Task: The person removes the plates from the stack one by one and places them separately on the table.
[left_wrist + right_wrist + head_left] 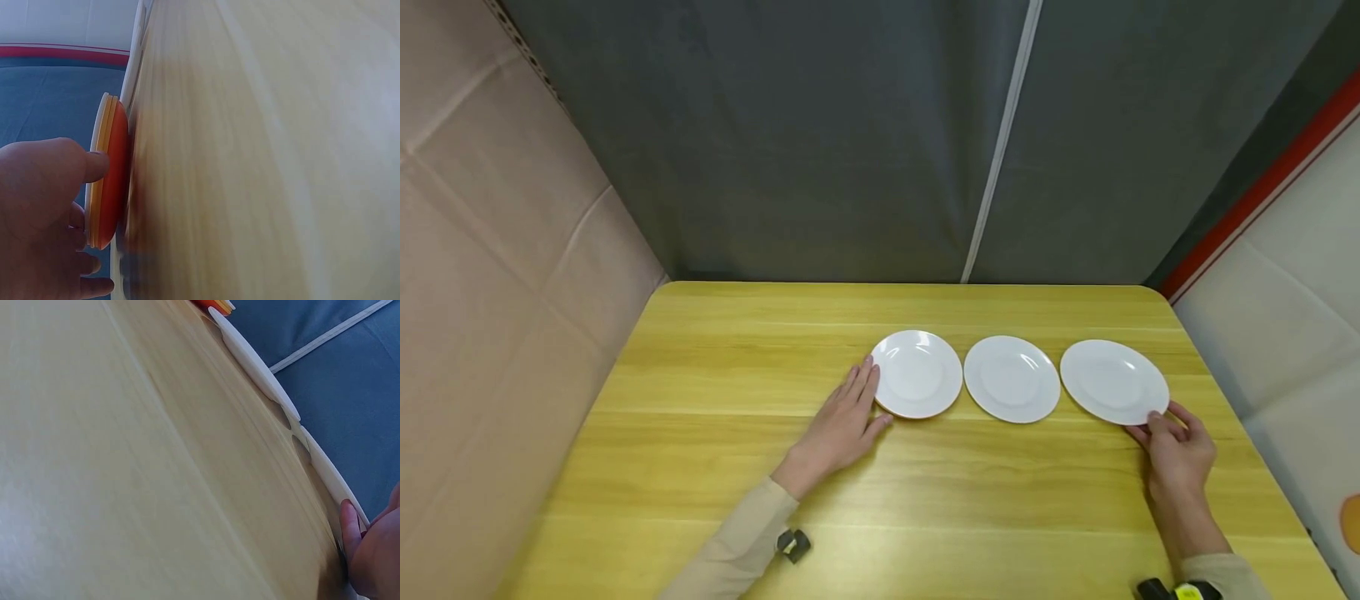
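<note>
- Nearest you, your beige sleeves (737, 533) run out of the frame at the bottom, and the black device with a yellow label (1186, 592) by your right wrist is cut off there too; the small black device (793, 545) by your left wrist shows whole.
- Your right hand (1182, 458) pinches the near right rim of the glossy white round right plate (1116, 383), thumb on top; the fingers underneath are partly hidden, so you cannot tell how far they reach.
- Your left hand (838, 425) lies with fingers extended along the left rim of a stack, thumb out at its near side, touching rather than gripping.
- That stack has a glossy white round left plate (917, 375) on top, orange-yellow rims (98, 206) beneath and a red-orange piece (116, 175) at the bottom; from overhead the lower layers are almost wholly covered, and their number is hard to count.
- Between them sits the glossy white round middle plate (1012, 380), just beside both, all on the far right part of the yellow wood-grain table (970, 517).
- Farthest, a dark grey fabric curtain (820, 150) runs past the top edge.
</note>
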`<state>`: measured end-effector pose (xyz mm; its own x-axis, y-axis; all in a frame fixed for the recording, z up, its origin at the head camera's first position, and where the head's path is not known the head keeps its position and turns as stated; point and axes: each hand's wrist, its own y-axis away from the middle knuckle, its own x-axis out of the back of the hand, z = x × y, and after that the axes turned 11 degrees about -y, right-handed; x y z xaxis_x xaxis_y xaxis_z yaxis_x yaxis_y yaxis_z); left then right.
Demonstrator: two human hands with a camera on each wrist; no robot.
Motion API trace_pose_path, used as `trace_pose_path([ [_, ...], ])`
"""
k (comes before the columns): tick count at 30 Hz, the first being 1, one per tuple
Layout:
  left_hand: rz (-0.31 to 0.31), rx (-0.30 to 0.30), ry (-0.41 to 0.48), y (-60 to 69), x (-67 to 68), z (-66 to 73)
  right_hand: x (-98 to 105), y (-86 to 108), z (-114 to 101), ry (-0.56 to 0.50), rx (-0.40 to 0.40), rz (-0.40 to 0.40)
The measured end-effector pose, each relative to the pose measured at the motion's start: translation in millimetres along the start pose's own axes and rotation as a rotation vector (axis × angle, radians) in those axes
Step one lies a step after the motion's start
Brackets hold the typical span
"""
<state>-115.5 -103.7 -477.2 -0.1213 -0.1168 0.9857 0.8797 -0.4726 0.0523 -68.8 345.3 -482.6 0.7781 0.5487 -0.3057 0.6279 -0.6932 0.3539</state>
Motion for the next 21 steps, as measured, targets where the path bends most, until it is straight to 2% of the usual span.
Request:
trace_pose_path([
  [7,-0.004,0.0,-0.002,-0.2,-0.9,-0.6,-0.8,-1.2,0.3,0.057,0.011,0.033],
  [15,-0.013,0.002,-0.001,-0.2,-1.7,-0.6,-0.1,-2.1,0.2,0.099,0.066,0.048],
  [18,-0.008,0.002,-0.001,-0.1,-1.2,-0.6,-0.1,-1.7,0.1,0.163,0.083,0.066],
  [21,-0.003,0.001,0.0,-0.2,-0.7,-0.7,0.5,-0.6,0.5,0.283,0.114,0.095],
])
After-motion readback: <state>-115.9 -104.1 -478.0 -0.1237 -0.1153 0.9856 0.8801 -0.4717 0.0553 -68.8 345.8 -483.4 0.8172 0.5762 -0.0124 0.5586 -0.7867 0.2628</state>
